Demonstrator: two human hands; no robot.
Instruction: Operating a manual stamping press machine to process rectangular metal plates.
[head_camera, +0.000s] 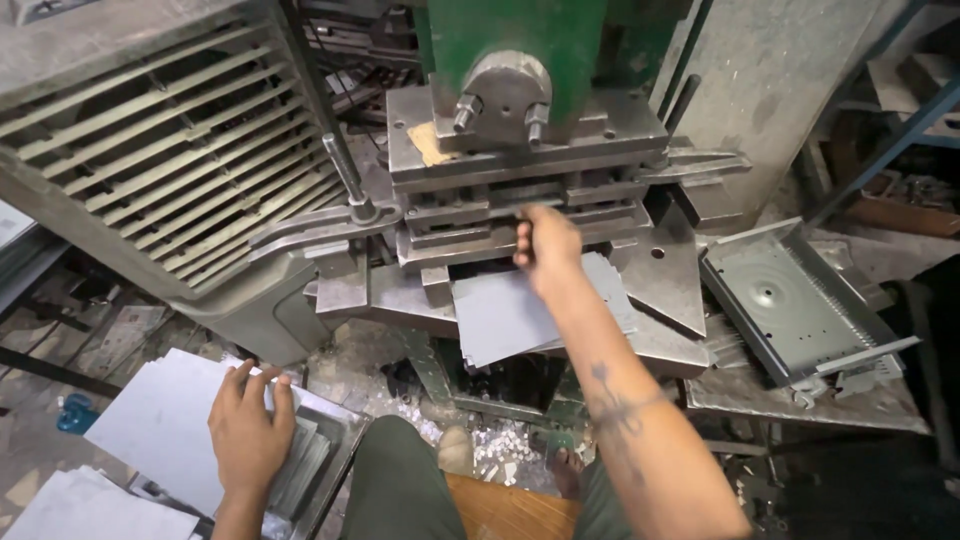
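My right hand (545, 248) reaches into the grey die set (520, 190) of a green press machine (520, 45); its fingers curl at the top edge of a flat grey metal sheet (505, 318) that lies on the press bed. My left hand (250, 428) rests flat, fingers spread, on a stack of grey metal sheets (160, 420) at lower left, which sits on a metal tray (335, 455). Whether the right hand actually grips the sheet is hidden by the fingers.
A large louvred metal panel (150, 140) leans at left. A formed metal tray part (790, 300) lies at right on a bench. Small metal punch scraps (500, 445) litter the floor by my foot (565, 470). More sheets (90, 505) lie at bottom left.
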